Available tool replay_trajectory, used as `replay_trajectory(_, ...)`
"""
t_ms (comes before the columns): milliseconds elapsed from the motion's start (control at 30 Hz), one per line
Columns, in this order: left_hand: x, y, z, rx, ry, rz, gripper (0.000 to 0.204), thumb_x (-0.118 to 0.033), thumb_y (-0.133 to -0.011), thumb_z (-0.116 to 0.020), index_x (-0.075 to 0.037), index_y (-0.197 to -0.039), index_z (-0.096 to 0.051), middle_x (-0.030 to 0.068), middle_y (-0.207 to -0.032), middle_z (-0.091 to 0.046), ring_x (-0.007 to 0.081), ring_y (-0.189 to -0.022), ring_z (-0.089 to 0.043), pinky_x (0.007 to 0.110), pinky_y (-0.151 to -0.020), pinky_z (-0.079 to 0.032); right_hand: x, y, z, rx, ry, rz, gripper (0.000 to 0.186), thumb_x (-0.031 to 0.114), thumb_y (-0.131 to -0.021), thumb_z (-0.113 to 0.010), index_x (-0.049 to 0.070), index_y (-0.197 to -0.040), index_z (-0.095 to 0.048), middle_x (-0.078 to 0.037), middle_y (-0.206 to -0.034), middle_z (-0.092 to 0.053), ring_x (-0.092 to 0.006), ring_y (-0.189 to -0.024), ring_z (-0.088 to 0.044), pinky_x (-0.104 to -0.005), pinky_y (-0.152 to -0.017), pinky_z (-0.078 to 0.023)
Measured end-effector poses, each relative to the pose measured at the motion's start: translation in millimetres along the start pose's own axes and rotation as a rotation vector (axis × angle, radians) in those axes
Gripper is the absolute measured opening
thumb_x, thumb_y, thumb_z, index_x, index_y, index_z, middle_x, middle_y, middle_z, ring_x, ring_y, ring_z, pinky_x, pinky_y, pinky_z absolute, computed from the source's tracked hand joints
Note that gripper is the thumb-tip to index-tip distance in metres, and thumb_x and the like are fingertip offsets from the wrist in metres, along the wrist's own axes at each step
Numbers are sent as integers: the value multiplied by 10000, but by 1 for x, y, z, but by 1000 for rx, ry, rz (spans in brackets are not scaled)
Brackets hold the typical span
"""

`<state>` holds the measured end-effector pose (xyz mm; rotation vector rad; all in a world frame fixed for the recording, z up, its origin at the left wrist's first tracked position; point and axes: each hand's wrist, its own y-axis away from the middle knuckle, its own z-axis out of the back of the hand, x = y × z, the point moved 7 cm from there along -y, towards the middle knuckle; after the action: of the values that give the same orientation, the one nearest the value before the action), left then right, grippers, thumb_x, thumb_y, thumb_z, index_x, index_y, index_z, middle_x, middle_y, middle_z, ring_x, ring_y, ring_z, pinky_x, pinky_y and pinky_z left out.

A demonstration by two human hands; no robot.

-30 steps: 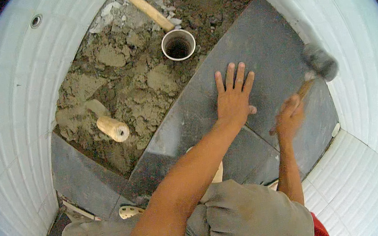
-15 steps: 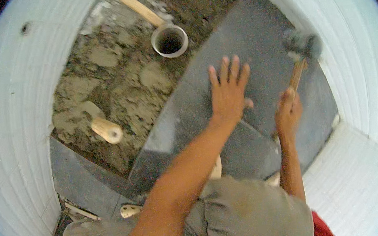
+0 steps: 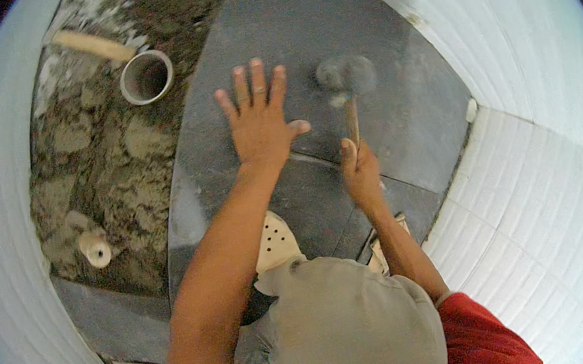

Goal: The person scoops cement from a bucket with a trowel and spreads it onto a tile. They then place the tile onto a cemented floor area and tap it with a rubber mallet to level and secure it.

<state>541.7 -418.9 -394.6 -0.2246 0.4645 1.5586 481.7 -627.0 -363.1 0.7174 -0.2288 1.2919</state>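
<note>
My left hand lies flat with its fingers spread on a large dark grey floor tile. To its right my right hand is closed round the wooden handle of a mallet. The mallet's dark, blocky head is smeared by motion and is over the same tile, right of my left fingers. Whether the head touches the tile I cannot tell. The tile's left edge borders a bed of rough wet mortar.
A round pipe opening rises from the mortar, beside a wooden piece. A trowel with a wooden handle lies in the mortar. White tiled walls close in on both sides. My cream perforated clog stands on the tiles.
The view has turned and shifted, so the mortar and pipe appear further left. The mallet has come closer to my left hand, which stays spread flat on the tile.
</note>
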Motion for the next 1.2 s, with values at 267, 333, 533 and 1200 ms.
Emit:
replay_trajectory(267,-3,-7,3,31,-31,-7,1101,-658,-720,-743,-212,-1615,-281,156,-1700,-149,428,-1558,-104,714,-1183,-110,6,2,2,-128,-64,-51,369,366,-1058,-524,5,-987,-552,-282,-732,-630,-489,-692,-653,-536,-617,-484)
replay_trajectory(333,-8,-4,5,73,-4,26,1111,-593,-706,-800,-220,-1614,-278,133,-1705,-140,413,-1563,-87,696,-1199,-98,0,1,3,-153,-95,-95,368,370,-1055,-532,9,-985,-546,-303,-747,-632,-514,-721,-652,-555,-625,-485)
replay_trajectory(533,-23,-18,8,201,-62,138,1122,-497,-725,-860,-178,-1617,-259,174,-1701,-107,418,-1566,-52,692,-1205,-98,-17,-12,-7,-126,-106,-130,418,412,-1056,-513,-2,-1006,-550,-328,-784,-640,-551,-776,-637,-590,-649,-484)
replay_trajectory(1200,-64,-106,-1,338,-202,-211,1300,-568,-577,-907,-260,-1632,-213,95,-1717,-105,361,-1578,-59,643,-1235,-118,5,-75,53,-343,-225,-87,344,357,-1061,-517,16,-1013,-518,-267,-721,-633,-511,-684,-636,-564,-565,-465)
